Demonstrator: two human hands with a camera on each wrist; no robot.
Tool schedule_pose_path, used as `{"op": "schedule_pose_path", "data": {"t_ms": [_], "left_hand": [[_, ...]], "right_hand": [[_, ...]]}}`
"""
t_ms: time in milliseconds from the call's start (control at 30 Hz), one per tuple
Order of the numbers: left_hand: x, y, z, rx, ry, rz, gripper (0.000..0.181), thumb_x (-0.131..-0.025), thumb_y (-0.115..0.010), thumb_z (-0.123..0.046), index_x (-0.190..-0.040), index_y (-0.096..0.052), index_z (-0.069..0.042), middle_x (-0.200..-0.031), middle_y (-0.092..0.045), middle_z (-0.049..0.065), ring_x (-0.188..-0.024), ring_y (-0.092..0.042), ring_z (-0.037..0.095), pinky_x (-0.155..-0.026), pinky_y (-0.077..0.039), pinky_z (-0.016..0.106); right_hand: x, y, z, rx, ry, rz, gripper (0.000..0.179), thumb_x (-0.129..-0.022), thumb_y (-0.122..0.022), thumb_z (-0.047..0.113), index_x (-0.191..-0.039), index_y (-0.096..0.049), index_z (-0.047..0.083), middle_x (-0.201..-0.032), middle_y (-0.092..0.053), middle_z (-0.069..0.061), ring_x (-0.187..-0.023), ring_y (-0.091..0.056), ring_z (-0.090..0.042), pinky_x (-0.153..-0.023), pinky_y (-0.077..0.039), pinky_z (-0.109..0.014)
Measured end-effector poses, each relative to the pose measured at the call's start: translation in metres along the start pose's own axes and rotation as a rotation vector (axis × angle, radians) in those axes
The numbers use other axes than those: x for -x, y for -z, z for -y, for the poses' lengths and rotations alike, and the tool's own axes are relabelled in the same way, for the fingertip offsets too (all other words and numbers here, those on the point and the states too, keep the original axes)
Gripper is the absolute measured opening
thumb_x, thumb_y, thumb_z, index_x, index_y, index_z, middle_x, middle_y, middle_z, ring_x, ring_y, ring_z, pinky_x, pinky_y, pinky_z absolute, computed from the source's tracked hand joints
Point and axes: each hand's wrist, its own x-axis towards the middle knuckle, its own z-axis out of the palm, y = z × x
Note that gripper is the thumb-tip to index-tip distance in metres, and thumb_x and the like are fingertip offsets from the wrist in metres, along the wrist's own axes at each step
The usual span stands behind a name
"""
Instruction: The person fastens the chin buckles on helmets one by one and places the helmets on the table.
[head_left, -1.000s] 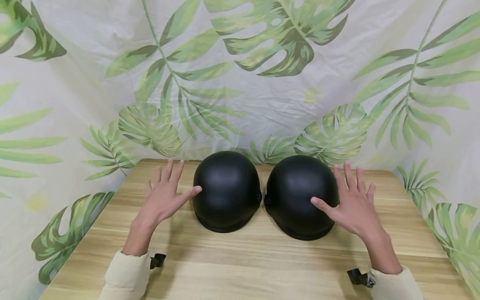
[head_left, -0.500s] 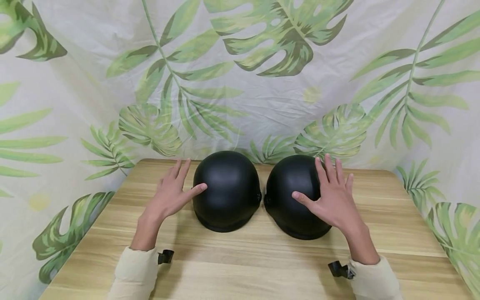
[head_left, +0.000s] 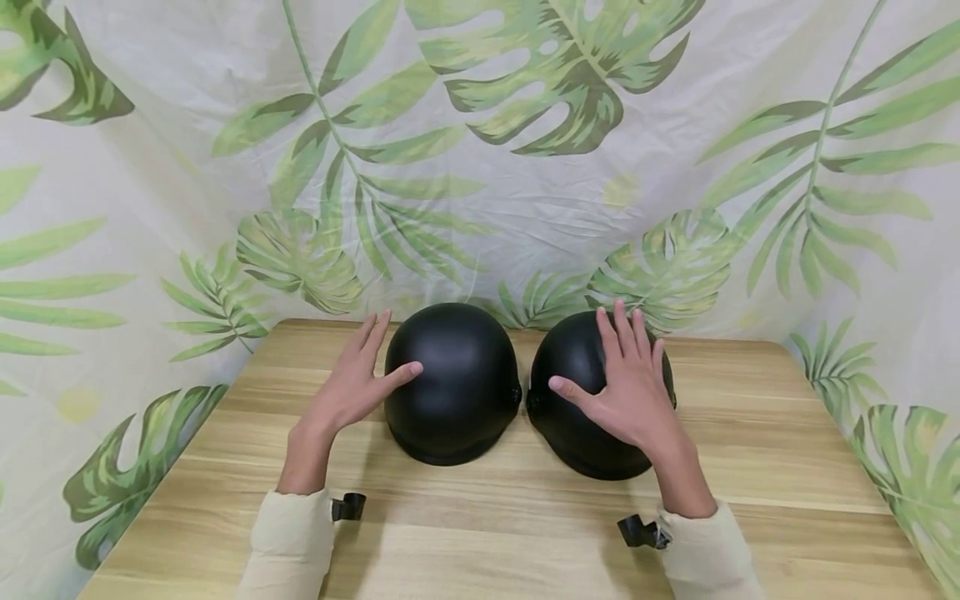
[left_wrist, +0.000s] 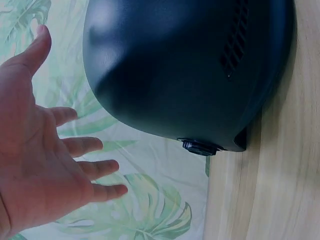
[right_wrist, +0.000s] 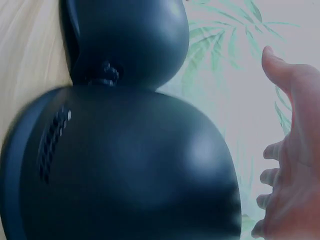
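Two black helmets stand side by side on the wooden table, domes up, with a narrow gap between them in the head view. My left hand hovers by the left helmet, thumb and fingers spread. In the left wrist view the left hand is apart from that helmet, which shows slots and a side knob. My right hand is spread over the right helmet, covering part of it. From the right wrist view, space shows between the right hand and the nearer helmet.
The wooden table carries both helmets near its far edge. Behind it hangs a pale cloth printed with green leaves. A small black device sits at each wrist, the left one and the right one.
My right hand has moved left, from the right helmet's outer side to over it. My left hand has shifted slightly right, toward the left helmet. Both helmets have stayed put.
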Motion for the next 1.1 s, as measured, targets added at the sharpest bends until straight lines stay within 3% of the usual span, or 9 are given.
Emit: {"op": "schedule_pose_path", "data": {"t_ms": [100,433,633,900,1100], "left_hand": [[0.000,0.003,0.004,0.038,-0.004,-0.003,0.104,-0.101,-0.065,-0.062,-0.175,-0.002,-0.026,-0.182,-0.004,0.013,-0.168,-0.008,0.045,-0.128,-0.018,0.074],[-0.003,0.005,0.013,0.087,-0.037,-0.047,0.104,-0.100,-0.072,-0.056,-0.175,-0.010,-0.019,-0.182,-0.013,0.011,-0.167,-0.016,0.041,-0.129,-0.022,0.069],[-0.010,0.001,0.014,0.167,-0.020,-0.065,0.102,-0.099,-0.074,-0.055,-0.175,-0.012,-0.024,-0.181,-0.017,0.010,-0.166,-0.022,0.038,-0.126,-0.034,0.065],[-0.011,-0.004,0.019,0.291,-0.005,-0.031,0.096,-0.101,-0.073,-0.050,-0.174,-0.012,-0.031,-0.181,-0.017,0.004,-0.165,-0.025,0.040,-0.128,-0.032,0.065],[-0.010,-0.005,0.026,0.362,-0.032,0.003,0.092,-0.103,-0.073,-0.038,-0.174,-0.015,-0.031,-0.182,-0.017,0.003,-0.165,-0.024,0.042,-0.128,-0.030,0.065]], "right_hand": [[-0.003,-0.007,0.007,-0.022,0.023,-0.022,0.115,-0.094,-0.068,0.072,-0.175,-0.004,0.020,-0.182,0.010,-0.003,-0.169,0.013,-0.035,-0.129,0.003,-0.074],[-0.010,-0.025,0.028,-0.125,0.093,-0.063,0.115,-0.093,-0.075,0.065,-0.175,-0.010,0.016,-0.183,0.006,-0.001,-0.170,0.011,-0.029,-0.132,0.001,-0.069],[-0.017,-0.038,0.039,-0.225,0.126,-0.047,0.112,-0.095,-0.077,0.059,-0.175,-0.009,0.020,-0.183,0.007,0.001,-0.170,0.011,-0.027,-0.134,-0.001,-0.065],[-0.024,-0.061,0.050,-0.307,0.125,-0.026,0.107,-0.095,-0.076,0.060,-0.175,-0.013,0.024,-0.183,0.006,0.005,-0.170,0.009,-0.024,-0.128,-0.024,-0.071],[-0.028,-0.075,0.057,-0.394,0.111,0.013,0.107,-0.095,-0.076,0.059,-0.174,-0.012,0.026,-0.183,0.005,0.007,-0.171,0.005,-0.025,-0.129,-0.022,-0.071]]}}
